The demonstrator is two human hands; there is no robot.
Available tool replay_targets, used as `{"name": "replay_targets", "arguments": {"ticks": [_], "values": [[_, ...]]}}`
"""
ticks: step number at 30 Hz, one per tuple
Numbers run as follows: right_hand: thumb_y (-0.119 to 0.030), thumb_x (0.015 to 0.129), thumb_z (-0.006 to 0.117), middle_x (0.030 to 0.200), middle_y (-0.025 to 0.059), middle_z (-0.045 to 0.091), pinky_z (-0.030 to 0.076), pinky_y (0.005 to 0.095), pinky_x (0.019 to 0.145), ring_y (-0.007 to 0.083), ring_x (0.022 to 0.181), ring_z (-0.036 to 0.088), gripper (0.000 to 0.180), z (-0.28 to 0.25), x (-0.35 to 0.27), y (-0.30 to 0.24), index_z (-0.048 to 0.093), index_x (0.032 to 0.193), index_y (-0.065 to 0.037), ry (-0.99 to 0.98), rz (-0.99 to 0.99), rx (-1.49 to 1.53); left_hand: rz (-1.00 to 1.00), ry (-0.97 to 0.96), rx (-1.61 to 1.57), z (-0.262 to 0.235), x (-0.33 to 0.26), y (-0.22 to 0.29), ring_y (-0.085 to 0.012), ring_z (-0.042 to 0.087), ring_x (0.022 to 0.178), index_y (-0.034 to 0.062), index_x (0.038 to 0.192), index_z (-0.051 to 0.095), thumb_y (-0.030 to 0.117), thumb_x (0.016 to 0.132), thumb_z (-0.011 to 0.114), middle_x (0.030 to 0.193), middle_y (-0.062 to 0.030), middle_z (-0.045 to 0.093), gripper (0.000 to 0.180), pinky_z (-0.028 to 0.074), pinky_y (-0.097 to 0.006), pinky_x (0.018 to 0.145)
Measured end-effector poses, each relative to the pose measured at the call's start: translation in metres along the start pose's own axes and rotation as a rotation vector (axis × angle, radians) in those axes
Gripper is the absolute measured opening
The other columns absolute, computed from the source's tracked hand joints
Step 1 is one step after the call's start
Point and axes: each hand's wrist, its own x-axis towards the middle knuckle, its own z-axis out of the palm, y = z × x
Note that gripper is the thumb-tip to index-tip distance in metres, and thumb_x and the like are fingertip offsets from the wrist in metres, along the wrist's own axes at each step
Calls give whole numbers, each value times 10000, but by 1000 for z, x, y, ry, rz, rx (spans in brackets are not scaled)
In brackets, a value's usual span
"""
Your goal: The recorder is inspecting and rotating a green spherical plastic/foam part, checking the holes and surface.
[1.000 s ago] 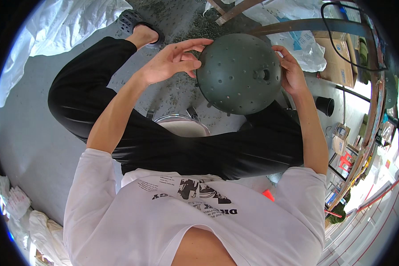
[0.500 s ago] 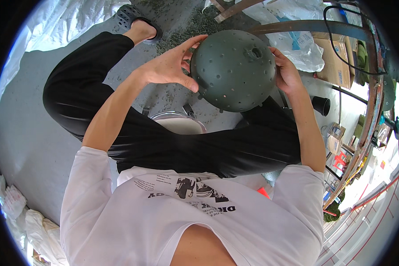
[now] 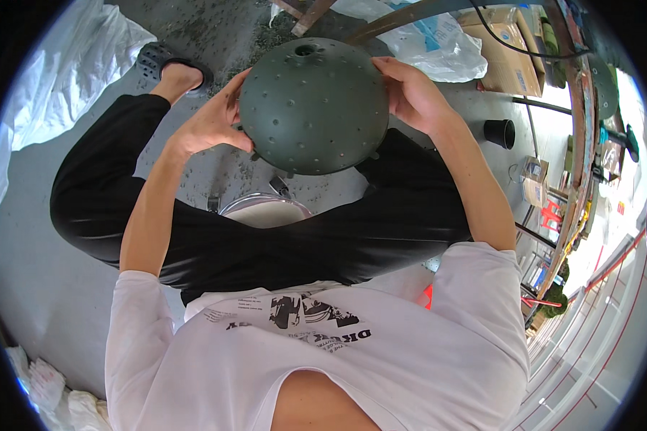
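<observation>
Just off twelve o'clock from the middle of the view, above the gap between the person's knees, a dark green dome (image 3: 313,111) is held up in two bare hands. The left hand (image 3: 212,122) takes its nine o'clock side, spread fairly wide, with the thumb lying at about eight and the fingers curling out of sight near ten. The right hand (image 3: 417,97) is half curled against the two-to-three o'clock side. The grip looks like a light clasp from opposite sides, nothing else in either hand.

To hold it well, the palms should press evenly across the width, fingertips supporting from beneath, since the curved surface could slip. The wide opening (image 3: 305,50) at the dome's twelve o'clock edge and the short pegs along its lower edge are best kept free of fingers.

Both hands' far fingertips are hidden by the dome, so how firmly they press I cannot tell. Its underside is out of sight; whether it is hollow or closed there is unclear. Many surface pits are too small to tell from through-holes. Toward seven o'clock from the dome, the legs partly cover a round pale stool (image 3: 266,213).
</observation>
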Motion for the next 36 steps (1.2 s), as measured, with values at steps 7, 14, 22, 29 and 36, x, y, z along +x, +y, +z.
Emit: {"name": "replay_targets", "arguments": {"ticks": [7,14,22,29,36], "values": [[-403,796,853,1448,132,484,463,398,1046,252,1261,543,1028,-11,-11,4,265,1558,-39,-320,-204,-297,-70,53,-84,-9,1,5,-222,257,1514,10,1612,179,269,430,1047,1609,-92,333,1489,170,-366,1249],[-206,614,981,1543,167,380,372,472,1168,323,1446,380,1280,2,-22,3,178,1598,-45,-265,-312,-558,-108,81,-98,-10,-1,3,-227,283,1499,10,1609,195,319,395,1054,1602,-94,341,1519,172,-354,1241],[-132,643,939,1551,157,372,407,459,1138,301,1439,387,1244,1,-18,4,154,1604,-47,-271,-290,-589,-61,50,-66,-10,-2,7,-231,261,1508,-3,1610,160,271,458,1040,1610,-104,321,1476,165,-361,1248],[-159,635,927,1548,175,369,415,461,1126,318,1416,413,1249,0,-15,4,146,1601,-21,-291,-314,-565,-19,52,-67,-14,-2,5,-244,244,1518,-39,1608,52,170,530,1006,1631,-139,269,1455,204,-379,1238],[-147,619,954,1544,188,362,470,460,1074,326,1350,487,1279,0,-14,4,139,1601,-55,-297,-384,-626,-28,64,123,-10,-7,17,-227,339,1460,39,1628,78,186,529,1010,1601,-112,329,1448,274,-361,1205]]}}
